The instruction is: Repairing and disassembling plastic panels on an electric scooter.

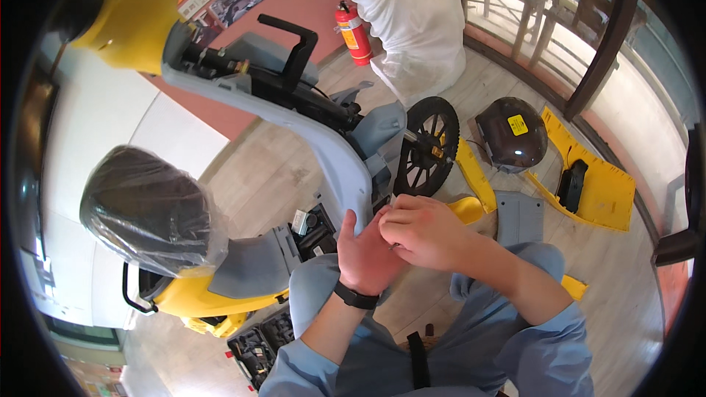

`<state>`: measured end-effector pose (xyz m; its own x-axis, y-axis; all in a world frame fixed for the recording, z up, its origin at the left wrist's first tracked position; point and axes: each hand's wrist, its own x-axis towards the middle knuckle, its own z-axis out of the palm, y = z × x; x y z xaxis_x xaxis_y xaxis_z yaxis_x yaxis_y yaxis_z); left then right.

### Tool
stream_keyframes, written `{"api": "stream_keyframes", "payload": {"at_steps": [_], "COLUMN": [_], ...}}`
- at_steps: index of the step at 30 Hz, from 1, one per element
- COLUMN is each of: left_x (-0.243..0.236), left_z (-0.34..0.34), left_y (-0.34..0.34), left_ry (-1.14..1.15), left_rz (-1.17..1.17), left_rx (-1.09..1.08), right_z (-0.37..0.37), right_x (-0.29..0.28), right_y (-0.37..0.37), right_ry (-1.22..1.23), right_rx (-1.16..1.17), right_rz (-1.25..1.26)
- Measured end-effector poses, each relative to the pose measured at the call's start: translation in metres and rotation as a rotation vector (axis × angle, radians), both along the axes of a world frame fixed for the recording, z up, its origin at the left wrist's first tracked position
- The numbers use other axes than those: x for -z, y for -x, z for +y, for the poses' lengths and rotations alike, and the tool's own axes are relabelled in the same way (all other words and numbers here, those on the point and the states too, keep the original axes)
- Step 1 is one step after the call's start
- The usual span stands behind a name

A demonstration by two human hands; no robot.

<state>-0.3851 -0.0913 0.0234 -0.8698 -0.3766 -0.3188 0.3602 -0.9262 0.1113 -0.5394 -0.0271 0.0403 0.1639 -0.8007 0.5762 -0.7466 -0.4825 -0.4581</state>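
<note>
My left hand [364, 259], a dark band on its wrist, is turned palm up with the thumb stretched out. Its fingertips are partly hidden behind my right hand [423, 229]. The right fingers are pinched together over the left palm. A tiny dark bit shows at them, too small to name. Both hands are above my knees, beside the grey body [342, 154] of a partly stripped yellow-and-grey electric scooter. Its black front wheel [428, 145] is just beyond my hands. The scooter's seat [151, 206] is wrapped in clear plastic on the left.
An opened tool case [254, 353] lies by my left leg. Yellow body panels [607, 187], a grey panel [520, 215] and a dark helmet [512, 132] are on the floor to the right. A red fire extinguisher [354, 33] stands at the back beside a white sheet [419, 22].
</note>
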Motion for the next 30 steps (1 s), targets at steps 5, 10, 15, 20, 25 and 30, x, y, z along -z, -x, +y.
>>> {"api": "stream_keyframes", "payload": {"at_steps": [5,10,15,20,25,30], "left_x": [0.021,0.031,0.037,0.036,0.038,0.032], "left_z": [-0.004,-0.008,-0.005,0.001,0.0,-0.004], "left_y": [0.001,0.004,-0.004,-0.011,-0.011,-0.005], "left_ry": [0.003,-0.08,-0.145,-0.186,-0.191,-0.157], "left_rz": [0.151,0.05,-0.003,-0.26,-0.365,-0.369], "left_rx": [0.037,0.06,0.03,-0.032,-0.034,-0.066], "right_z": [-0.006,-0.004,-0.002,0.006,-0.001,-0.013], "right_x": [0.023,0.043,0.051,0.058,0.082,0.092], "right_y": [0.002,0.005,0.0,0.003,-0.003,0.0], "right_ry": [0.013,0.02,0.081,-0.061,0.002,0.032], "right_rx": [0.028,0.044,0.057,-0.063,-0.097,-0.109], "right_rz": [0.105,0.084,0.103,0.03,-0.028,-0.172]}}
